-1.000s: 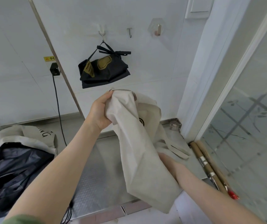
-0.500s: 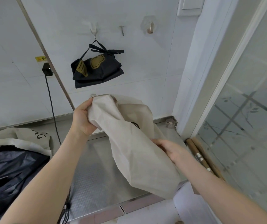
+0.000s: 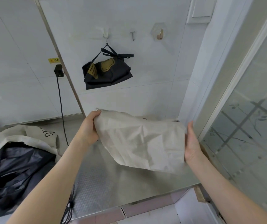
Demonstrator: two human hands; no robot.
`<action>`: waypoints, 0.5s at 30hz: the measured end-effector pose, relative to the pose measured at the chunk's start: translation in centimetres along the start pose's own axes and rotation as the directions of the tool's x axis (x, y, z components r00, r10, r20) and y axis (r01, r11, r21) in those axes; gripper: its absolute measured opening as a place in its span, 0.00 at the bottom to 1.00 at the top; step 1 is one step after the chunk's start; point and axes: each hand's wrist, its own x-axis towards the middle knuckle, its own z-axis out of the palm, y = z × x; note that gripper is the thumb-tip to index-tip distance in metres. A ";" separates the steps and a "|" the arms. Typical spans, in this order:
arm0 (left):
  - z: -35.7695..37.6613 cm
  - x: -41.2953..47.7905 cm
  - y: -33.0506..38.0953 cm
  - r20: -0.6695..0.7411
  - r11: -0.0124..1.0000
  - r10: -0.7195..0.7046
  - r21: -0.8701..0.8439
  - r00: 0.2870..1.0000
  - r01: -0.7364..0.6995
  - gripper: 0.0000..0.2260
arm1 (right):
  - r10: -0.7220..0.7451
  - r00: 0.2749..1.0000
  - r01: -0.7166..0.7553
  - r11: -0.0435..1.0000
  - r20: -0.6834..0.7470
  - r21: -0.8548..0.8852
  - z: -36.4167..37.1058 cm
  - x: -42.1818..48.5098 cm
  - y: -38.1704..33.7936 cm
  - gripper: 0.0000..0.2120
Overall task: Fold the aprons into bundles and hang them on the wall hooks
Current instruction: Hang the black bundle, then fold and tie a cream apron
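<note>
Above the counter, the apron is held up half-folded between both hands. The left hand pinches its left edge, and the right hand lies flat, fingers straight, against the right end. I'd square the edges before folding again, or the bundle goes lumpy. The middle hook looks free.

A black plug sits in the wall just under a yellow label; its cable drops onto the steel table. A white plate is mounted high at right; a patterned glass door stands beside the table
</note>
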 end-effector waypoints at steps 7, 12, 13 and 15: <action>0.2 -0.2 0.1 -0.072 0.993 -0.021 0.113 0.997 0.029 0.10 | 0.180 0.984 -0.173 0.950 0.003 -0.261 1.8 -1.3 -0.2 0.09; -0.5 0.0 0.5 -0.136 0.970 -0.090 0.213 0.987 0.118 0.08 | -0.104 0.971 0.135 0.981 0.214 -0.136 3.0 -1.4 -2.2 0.13; -0.5 0.0 0.4 -0.140 0.960 -0.126 0.233 0.982 0.157 0.09 | -0.140 0.961 0.174 0.976 0.237 -0.128 3.3 -1.7 -2.6 0.13; -0.4 -0.1 0.3 -0.160 0.939 -0.185 0.262 0.969 0.223 0.09 | -0.159 0.950 0.200 0.971 0.267 -0.132 3.7 -2.1 -3.1 0.13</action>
